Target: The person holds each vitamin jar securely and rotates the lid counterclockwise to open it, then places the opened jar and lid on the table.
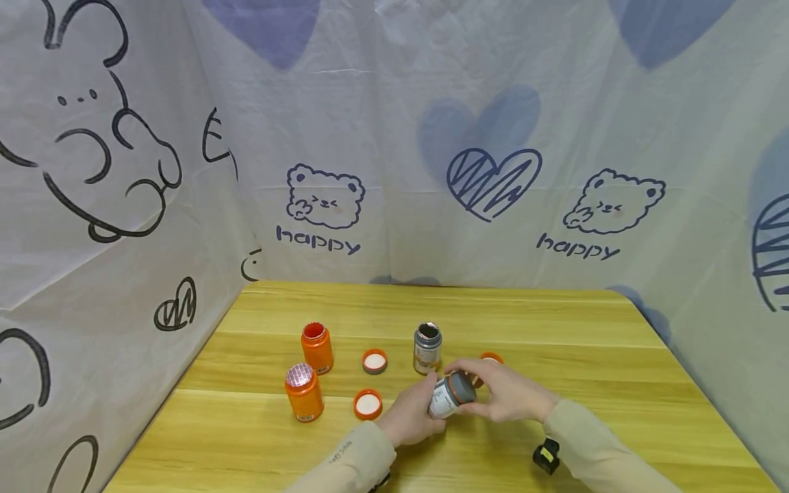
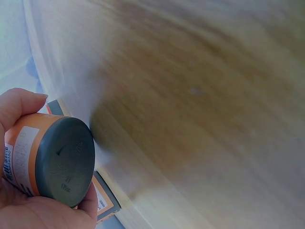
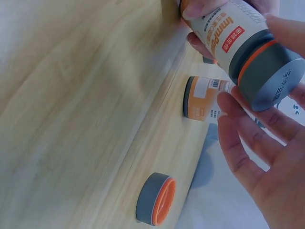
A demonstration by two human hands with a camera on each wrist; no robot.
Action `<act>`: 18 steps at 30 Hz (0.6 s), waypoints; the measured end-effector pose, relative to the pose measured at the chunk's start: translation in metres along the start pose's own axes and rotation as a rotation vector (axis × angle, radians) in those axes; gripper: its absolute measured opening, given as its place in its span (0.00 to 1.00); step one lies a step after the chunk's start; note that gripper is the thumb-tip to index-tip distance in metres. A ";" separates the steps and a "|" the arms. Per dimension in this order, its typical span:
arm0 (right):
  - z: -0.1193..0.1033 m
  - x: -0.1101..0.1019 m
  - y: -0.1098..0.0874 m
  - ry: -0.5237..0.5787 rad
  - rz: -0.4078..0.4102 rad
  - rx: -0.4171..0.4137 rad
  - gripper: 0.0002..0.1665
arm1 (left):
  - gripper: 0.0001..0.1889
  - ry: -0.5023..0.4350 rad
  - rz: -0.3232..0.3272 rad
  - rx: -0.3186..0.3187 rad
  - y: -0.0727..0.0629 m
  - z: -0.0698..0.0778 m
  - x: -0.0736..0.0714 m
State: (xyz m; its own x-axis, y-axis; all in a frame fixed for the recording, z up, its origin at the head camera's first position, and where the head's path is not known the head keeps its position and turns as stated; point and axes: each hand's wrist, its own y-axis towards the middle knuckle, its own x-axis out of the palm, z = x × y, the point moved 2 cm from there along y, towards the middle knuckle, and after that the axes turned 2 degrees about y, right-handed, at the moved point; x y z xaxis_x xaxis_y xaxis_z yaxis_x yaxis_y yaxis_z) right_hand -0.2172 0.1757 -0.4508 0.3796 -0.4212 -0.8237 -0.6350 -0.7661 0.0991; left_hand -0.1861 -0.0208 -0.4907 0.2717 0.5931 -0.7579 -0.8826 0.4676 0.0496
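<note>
Both hands meet over the table's front middle at a tilted supplement bottle (image 1: pixel 441 400) with a white and orange label. My left hand (image 1: pixel 409 414) grips its body, and the dark grey base (image 2: pixel 66 162) faces the left wrist view. Around the grey screw cap (image 1: pixel 462 387) are the thumb and fingers of my right hand (image 1: pixel 511 390). The cap (image 3: pixel 271 71) sits on the bottle's neck, with an orange ring showing; two right fingers extend past it. Just behind stands a grey bottle (image 1: pixel 428 349) without a cap, its dark mouth showing.
To the left stand an uncapped orange bottle (image 1: pixel 317 352) and another orange bottle (image 1: pixel 305 396) with a foil seal. Two loose caps (image 1: pixel 368 404) lie inner side up between these and the hands. Another loose cap (image 1: pixel 491 357) is partly behind my right hand. Printed cloth (image 1: pixel 394 233) hangs behind the table.
</note>
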 end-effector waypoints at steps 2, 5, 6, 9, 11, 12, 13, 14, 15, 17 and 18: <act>-0.001 0.000 0.000 0.008 0.021 0.010 0.32 | 0.31 -0.001 0.000 0.002 0.000 0.000 0.000; -0.003 -0.001 0.001 0.018 0.071 0.023 0.30 | 0.32 -0.003 0.003 0.005 0.000 0.000 0.000; -0.004 -0.001 0.002 0.027 0.088 0.032 0.30 | 0.31 -0.002 0.006 0.008 0.000 0.000 0.000; -0.007 -0.003 0.005 0.078 0.137 0.088 0.27 | 0.31 0.000 0.010 0.016 0.000 0.000 0.000; -0.009 -0.004 0.006 0.117 0.167 0.143 0.25 | 0.32 0.001 0.014 0.019 0.000 0.001 0.000; -0.010 -0.005 0.007 0.134 0.184 0.175 0.25 | 0.32 0.002 0.015 0.019 0.000 0.001 0.000; -0.011 -0.006 0.008 0.149 0.199 0.213 0.24 | 0.32 0.004 0.015 0.018 0.000 0.000 0.000; -0.012 -0.007 0.008 0.159 0.215 0.253 0.24 | 0.32 0.008 0.015 0.016 0.000 0.000 0.000; -0.013 -0.008 0.009 0.167 0.229 0.286 0.24 | 0.32 0.010 0.016 0.014 0.000 0.000 0.000; -0.014 -0.011 0.009 0.175 0.257 0.354 0.24 | 0.33 0.016 0.015 0.010 0.000 0.000 0.001; -0.014 -0.011 0.009 0.176 0.268 0.386 0.24 | 0.33 0.019 0.014 0.008 0.000 -0.001 0.001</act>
State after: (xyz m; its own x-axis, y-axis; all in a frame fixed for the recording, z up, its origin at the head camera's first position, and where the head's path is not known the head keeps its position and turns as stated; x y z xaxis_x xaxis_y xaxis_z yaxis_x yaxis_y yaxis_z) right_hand -0.2178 0.1664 -0.4324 0.2555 -0.6796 -0.6876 -0.9157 -0.3982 0.0533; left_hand -0.1863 -0.0205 -0.4920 0.2518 0.5876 -0.7690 -0.8832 0.4644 0.0656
